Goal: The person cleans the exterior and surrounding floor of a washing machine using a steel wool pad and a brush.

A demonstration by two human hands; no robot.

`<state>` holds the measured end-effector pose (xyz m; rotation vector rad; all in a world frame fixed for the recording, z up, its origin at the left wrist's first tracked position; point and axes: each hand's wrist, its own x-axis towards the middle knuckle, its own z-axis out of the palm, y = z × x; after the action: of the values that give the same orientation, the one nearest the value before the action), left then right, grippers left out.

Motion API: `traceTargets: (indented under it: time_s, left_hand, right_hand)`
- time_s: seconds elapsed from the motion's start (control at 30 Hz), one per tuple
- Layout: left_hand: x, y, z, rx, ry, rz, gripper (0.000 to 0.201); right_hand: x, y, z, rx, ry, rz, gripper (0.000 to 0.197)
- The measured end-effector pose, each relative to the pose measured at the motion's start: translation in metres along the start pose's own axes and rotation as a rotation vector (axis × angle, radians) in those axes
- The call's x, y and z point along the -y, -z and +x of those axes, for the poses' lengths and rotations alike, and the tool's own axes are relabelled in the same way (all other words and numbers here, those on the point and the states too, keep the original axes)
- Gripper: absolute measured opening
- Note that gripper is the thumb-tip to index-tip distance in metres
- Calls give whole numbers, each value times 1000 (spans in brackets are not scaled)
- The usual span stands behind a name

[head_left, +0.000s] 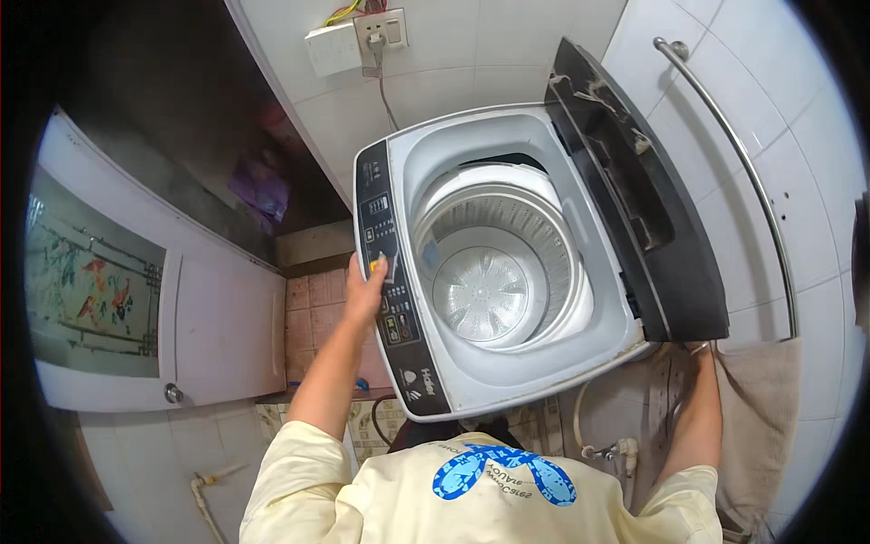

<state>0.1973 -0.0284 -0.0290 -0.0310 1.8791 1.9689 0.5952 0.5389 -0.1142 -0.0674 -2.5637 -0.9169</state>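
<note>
A top-loading washing machine (507, 385) stands turned in front of me, its lid (666, 227) raised. The metal drum (489, 281) inside shows its ribbed bottom and perforated wall, with no laundry in it. My left hand (365, 288) grips the left edge of the machine at the dark control panel (399, 299); the thumb lies on top beside a small yellow patch, and the other fingers are hidden past the edge. Low on the right, my right hand (698, 350) reaches to the machine's side below the lid's near corner, its fingers mostly hidden.
A wall socket (382, 32) with a plugged-in cord is behind the machine. At right, a metal rail (748, 163) runs along the tiled wall above a beige towel (759, 417). A white door (217, 326) stands at left. A tap (625, 448) and hose sit low, right of centre.
</note>
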Motion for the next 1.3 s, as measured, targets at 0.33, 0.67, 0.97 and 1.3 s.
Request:
traceTargets:
  time_s: [0.33,0.67,0.97,1.3]
  left_hand:
    - [-6,10,15,128,74,-182,50]
    - [-10,47,165,205,61,-319,77]
    - [-39,14,253,340,188,-471,35]
    - [-39,13,266,312,96,-418,32]
  right_hand:
    - [0,24,-11,125,75,218,19]
    - [-34,21,3,149,-16,306,19]
    - [-27,75,-59,329,-234,326,20]
    - [9,86,11,434,-264,520,20]
